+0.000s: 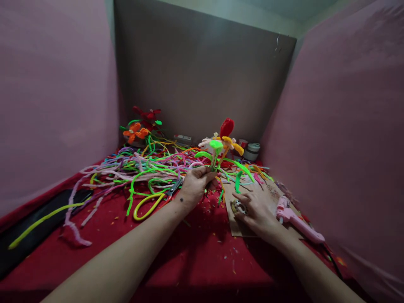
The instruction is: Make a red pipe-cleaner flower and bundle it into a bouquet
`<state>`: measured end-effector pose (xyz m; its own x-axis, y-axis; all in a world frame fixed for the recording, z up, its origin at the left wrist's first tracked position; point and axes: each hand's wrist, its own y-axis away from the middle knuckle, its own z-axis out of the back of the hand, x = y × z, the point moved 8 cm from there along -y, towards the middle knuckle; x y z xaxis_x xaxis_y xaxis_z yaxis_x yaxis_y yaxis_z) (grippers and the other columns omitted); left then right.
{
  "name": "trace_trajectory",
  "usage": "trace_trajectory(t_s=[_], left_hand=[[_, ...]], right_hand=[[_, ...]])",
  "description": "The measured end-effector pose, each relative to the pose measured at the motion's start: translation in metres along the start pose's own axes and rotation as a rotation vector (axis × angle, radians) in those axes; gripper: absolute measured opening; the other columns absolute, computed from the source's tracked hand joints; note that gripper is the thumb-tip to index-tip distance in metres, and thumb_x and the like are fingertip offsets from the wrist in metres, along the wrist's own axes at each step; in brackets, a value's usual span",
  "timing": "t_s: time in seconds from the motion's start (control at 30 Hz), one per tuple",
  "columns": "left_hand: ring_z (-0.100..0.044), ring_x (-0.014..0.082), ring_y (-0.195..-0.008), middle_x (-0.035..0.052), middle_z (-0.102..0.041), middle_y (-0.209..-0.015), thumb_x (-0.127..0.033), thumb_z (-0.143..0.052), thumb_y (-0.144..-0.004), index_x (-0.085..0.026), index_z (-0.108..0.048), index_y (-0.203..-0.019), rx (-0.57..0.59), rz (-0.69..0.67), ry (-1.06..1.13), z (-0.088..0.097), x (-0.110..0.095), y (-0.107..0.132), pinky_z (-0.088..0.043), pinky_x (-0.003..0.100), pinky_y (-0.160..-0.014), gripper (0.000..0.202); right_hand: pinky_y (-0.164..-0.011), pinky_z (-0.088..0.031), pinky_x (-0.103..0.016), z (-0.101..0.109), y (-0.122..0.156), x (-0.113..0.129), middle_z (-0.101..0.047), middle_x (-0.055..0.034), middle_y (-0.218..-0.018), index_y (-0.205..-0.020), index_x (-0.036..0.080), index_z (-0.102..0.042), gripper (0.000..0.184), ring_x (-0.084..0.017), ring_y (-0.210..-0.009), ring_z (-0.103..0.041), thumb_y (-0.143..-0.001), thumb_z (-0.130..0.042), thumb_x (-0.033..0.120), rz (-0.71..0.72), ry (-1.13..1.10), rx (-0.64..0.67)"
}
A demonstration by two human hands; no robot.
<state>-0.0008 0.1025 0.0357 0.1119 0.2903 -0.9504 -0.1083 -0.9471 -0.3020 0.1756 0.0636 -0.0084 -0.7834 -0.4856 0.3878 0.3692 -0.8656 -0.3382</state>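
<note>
My left hand (pixel 196 183) is closed round the green stems of a small bunch of pipe-cleaner flowers (pixel 222 142), held upright above the red cloth; the bunch has a red, a yellow, a white and a green bloom. My right hand (pixel 255 210) lies on a piece of brown cardboard (pixel 237 229), its fingers pinched on a small round object (pixel 237 206) that I cannot make out. A pink glue gun (pixel 295 219) lies just right of that hand.
A tangled heap of coloured pipe cleaners (pixel 148 168) covers the red cloth (pixel 195 256) to the left. Finished orange and red flowers (pixel 140 126) stand at the back left. A small white jar (pixel 252 151) sits at the back. Pink walls close in both sides.
</note>
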Motion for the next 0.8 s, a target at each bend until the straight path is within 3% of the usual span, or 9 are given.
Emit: trace_trajectory(t_s=[0.13,0.27,0.43,0.63,0.8], left_hand=[[-0.049,0.0078,-0.042,0.0007,-0.06,-0.052,-0.025,-0.061,-0.071,-0.013,-0.06,-0.056,-0.001,0.018,0.039,0.003,0.004,-0.001,-0.036,0.02,-0.045,0.02],[-0.051,0.0071,-0.045,-0.0001,-0.06,-0.054,-0.027,-0.063,-0.071,-0.013,-0.06,-0.062,-0.031,0.059,0.204,0.007,0.009,-0.002,-0.039,0.019,-0.047,0.017],[-0.053,0.0063,-0.043,0.0009,-0.063,-0.059,-0.023,-0.069,-0.067,-0.012,-0.063,-0.069,-0.055,0.162,0.441,0.006,0.019,-0.002,-0.04,0.017,-0.044,0.013],[-0.054,0.0066,-0.044,0.0049,-0.066,-0.063,-0.022,-0.068,-0.069,-0.01,-0.069,-0.074,-0.007,0.202,0.481,0.003,0.02,-0.002,-0.041,0.016,-0.042,0.013],[-0.056,0.007,-0.047,0.0043,-0.069,-0.07,-0.02,-0.074,-0.062,-0.011,-0.07,-0.073,-0.047,0.161,0.555,0.006,0.015,-0.005,-0.043,0.017,-0.046,0.015]], right_hand=[[-0.096,-0.037,-0.045,0.024,-0.003,0.002,-0.061,-0.009,-0.109,-0.113,0.022,-0.061,0.043,-0.027,-0.109,-0.05,-0.071,-0.06,0.023,-0.022,-0.106,-0.165],[-0.094,-0.039,-0.045,0.036,-0.003,0.003,-0.061,-0.0078,-0.116,-0.114,0.024,-0.06,0.044,-0.027,-0.11,-0.052,-0.071,-0.064,0.033,-0.163,-0.361,-0.215],[-0.084,-0.045,-0.04,0.031,-0.016,0.018,-0.064,-0.009,-0.11,-0.108,0.021,-0.062,0.046,-0.024,-0.095,-0.058,-0.067,-0.067,0.04,-0.205,-0.606,-0.186],[-0.076,-0.046,-0.035,0.03,-0.045,0.036,-0.067,-0.0082,-0.095,-0.102,0.017,-0.063,0.044,-0.022,-0.087,-0.06,-0.063,-0.07,0.036,-0.211,-0.767,-0.204],[-0.078,-0.045,-0.033,0.022,-0.059,0.043,-0.068,-0.0064,-0.092,-0.093,0.019,-0.067,0.031,-0.021,-0.087,-0.06,-0.064,-0.068,0.028,-0.253,-0.902,-0.16]])
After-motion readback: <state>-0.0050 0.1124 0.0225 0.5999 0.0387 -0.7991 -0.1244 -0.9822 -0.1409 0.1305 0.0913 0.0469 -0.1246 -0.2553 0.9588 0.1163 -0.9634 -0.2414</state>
